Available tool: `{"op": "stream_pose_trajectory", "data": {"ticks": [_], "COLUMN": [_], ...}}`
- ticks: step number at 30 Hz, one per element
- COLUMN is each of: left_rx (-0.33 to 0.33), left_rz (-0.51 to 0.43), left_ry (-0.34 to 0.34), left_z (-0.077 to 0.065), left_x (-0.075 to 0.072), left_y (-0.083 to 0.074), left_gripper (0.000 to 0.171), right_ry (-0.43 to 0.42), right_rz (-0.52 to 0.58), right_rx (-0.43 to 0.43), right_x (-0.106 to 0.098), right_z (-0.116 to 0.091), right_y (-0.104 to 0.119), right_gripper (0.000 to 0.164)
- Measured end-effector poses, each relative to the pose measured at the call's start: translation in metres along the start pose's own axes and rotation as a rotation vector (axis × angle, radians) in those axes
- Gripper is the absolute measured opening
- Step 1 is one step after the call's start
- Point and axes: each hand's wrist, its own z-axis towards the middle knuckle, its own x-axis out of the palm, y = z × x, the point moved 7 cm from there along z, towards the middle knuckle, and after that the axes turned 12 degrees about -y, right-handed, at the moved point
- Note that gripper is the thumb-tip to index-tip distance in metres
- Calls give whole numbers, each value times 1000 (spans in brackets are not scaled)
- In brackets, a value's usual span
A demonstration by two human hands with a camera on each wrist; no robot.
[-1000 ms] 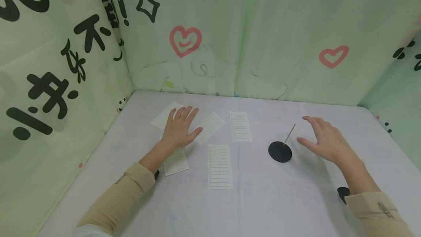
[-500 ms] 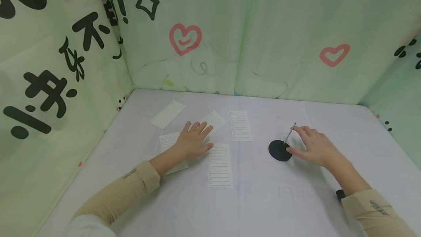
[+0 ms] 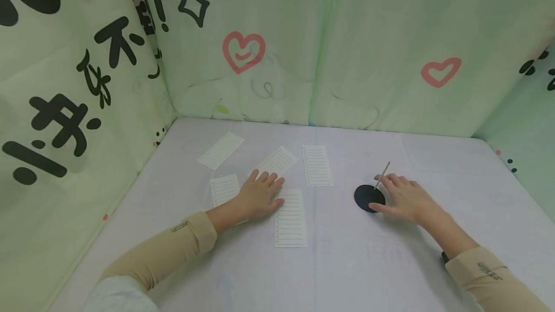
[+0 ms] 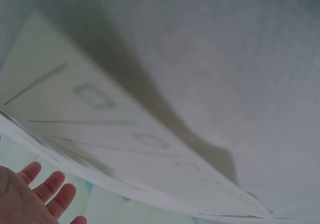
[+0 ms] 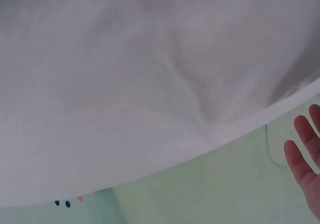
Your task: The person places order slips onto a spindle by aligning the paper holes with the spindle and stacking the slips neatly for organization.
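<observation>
Poised with the right hand (image 3: 405,199), with thumb and fingers parted, close beside a slim pale stick (image 3: 383,173), tilted up from a flat, round black disc (image 3: 364,199) out on the white table (image 3: 347,264) — touching or not, can't tell! Across to the left hand (image 3: 259,196), straight-fingered and spread over narrow, white, lined paper slips (image 3: 291,223)

The left hand (image 3: 260,198) covers much of the nearer left card (image 3: 224,188), lower lines gone from sight! Across the table, the right hand's (image 3: 405,199) thumb masks part of the black disc (image 3: 365,198); finger contact with the thin stick (image 3: 383,173)? Impossible to call! Sleeve lettering (image 3: 179,226), too tiny to read. Both wrist views crop the hands, and a blur softens the boxed card (image 4: 115,114).
</observation>
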Motion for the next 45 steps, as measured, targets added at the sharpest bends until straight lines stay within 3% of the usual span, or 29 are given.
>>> {"op": "stream_pose_trajectory", "data": {"ticks": [14,34,45], "left_rx": [15,-25,-79], "left_rz": [47,91,31], "left_ry": [9,12,28], "left_z": [0,0,-1], "left_x": [6,13,13], "left_y": [-3,-7,-8], "left_gripper": [55,49,49], "right_ry": [20,14,5], "right_rz": [-60,-82,-89], "right_rx": [6,1,-12], "right_x": [10,13,13], "right_z": [-4,-4,-3], "right_y": [10,12,13], "right_gripper": [76,75,75]}}
